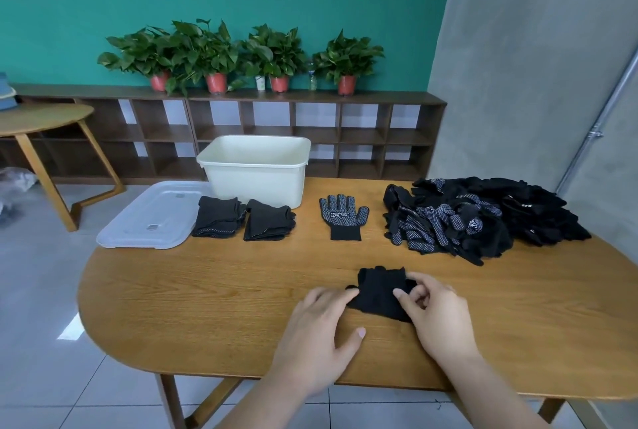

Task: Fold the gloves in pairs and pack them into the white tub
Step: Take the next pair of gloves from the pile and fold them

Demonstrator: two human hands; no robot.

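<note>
I have the right hand (435, 311) pinching the right edge of the black bundle (379, 290) between thumb and curled fingers. The left hand (321, 321) lies flat, its straight fingertips pressing the bundle's left edge onto the table (207, 308). The bundle sits near the front of the table, between the two hands. I cannot tell whether it is one glove or a pair laid together.

I judge this to be the folding step: the cloth is doubled over and pinned down, not yet lifted. Two folded stacks (219, 218) (269, 221) wait side by side in front of the white tub (255, 166), just beside the clear lid (148, 214). I cannot see the floor of the tub, so I cannot say what is packed. A single glove (343, 218) lies flat, palm dots up, right of the tub. A big loose pile (483, 214) fills the right side of the table, so most of the work looks undone.

Next I would finish the fold and carry the bundle forward and left to the stacks or the tub. It needs a firm hold, since the soft knit could spring open.
</note>
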